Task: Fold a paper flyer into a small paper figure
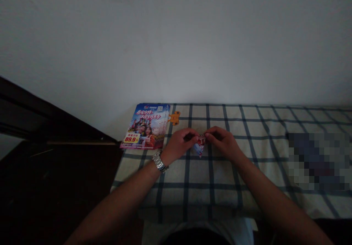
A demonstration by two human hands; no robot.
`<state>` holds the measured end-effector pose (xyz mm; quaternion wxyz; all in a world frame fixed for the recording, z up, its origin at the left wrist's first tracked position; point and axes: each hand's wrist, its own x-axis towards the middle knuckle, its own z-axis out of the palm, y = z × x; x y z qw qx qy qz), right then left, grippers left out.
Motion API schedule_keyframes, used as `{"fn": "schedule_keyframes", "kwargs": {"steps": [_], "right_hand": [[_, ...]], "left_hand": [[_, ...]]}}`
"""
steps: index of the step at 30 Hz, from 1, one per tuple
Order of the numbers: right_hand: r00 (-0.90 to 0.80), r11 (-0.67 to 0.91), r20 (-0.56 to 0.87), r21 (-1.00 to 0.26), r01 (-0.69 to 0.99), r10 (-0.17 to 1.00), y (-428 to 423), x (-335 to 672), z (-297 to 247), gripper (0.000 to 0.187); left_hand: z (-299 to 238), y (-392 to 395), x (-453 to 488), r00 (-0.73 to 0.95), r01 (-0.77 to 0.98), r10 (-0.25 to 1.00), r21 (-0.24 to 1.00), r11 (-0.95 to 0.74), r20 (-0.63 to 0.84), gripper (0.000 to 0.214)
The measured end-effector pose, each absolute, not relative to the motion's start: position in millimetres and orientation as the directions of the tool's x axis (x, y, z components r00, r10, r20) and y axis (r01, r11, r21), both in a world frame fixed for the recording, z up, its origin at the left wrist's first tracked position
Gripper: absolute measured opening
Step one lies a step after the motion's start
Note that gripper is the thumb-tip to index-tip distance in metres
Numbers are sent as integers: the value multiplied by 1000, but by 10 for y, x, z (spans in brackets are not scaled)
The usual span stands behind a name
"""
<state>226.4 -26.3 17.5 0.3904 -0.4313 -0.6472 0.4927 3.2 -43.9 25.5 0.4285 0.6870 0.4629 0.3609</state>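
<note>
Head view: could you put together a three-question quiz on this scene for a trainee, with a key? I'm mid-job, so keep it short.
1. True or false: the silver watch is worn on the right wrist.
2. What number is printed on the yellow label of the top leaflet?
3. Multiple choice: what do the left hand and the right hand both hold by their fingertips?
A) the orange bear figure
B) a small, pointed printed piece
C) the checked cloth

Key:
1. False; the silver watch is on the left wrist.
2. 89.9.
3. B.
</note>
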Motion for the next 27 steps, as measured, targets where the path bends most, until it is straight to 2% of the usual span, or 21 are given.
{"fn": "schedule_keyframes", "kwargs": {"steps": [13,27], "right_hand": [[-333,134,54,-966,222,941,-315,2236,295,37],[-339,151,60,-957,248,939,-311,2251,296,33]], "left_hand": [[253,-480,65,312,319,945,926,-202,99,22],[257,-471,52,372,255,926,951,-172,67,28]]}}
